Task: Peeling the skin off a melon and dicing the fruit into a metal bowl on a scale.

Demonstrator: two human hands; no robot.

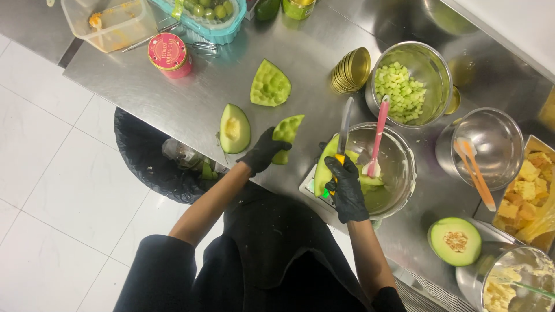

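Nearest the person, at the right, a halved green melon (455, 241) lies cut face up on the steel bench (191, 98), seeds showing, just beside a bowl of pale scraps (511, 280), within easy reach.

The right hand (347, 188), in a black glove, is clenched round the yellow handle of a knife (344, 136), blade pointing away. It works over a steel bowl (399, 167) so that whatever is cut falls inside; a melon wedge (325, 164) leans on the bowl's near-left rim by this hand, and a pink spatula (377, 141) stands in the bowl.

The left hand (263, 151), also gloved, grasps a scooped melon rind (286, 134) at the bench edge, directly above a black-lined bin (147, 159) on the floor; the rind seems held there for dropping, though its far end is hard to read.

Farther left, two more melon pieces (235, 128) (270, 84) rest on the bench. Farther right, a bowl of green cubes (404, 86) keeps the cut fruit apart, beside a stack of gold lids (351, 70). At the far edge are a pink-lidded jar (169, 55) and a teal tray of green fruit (208, 14).
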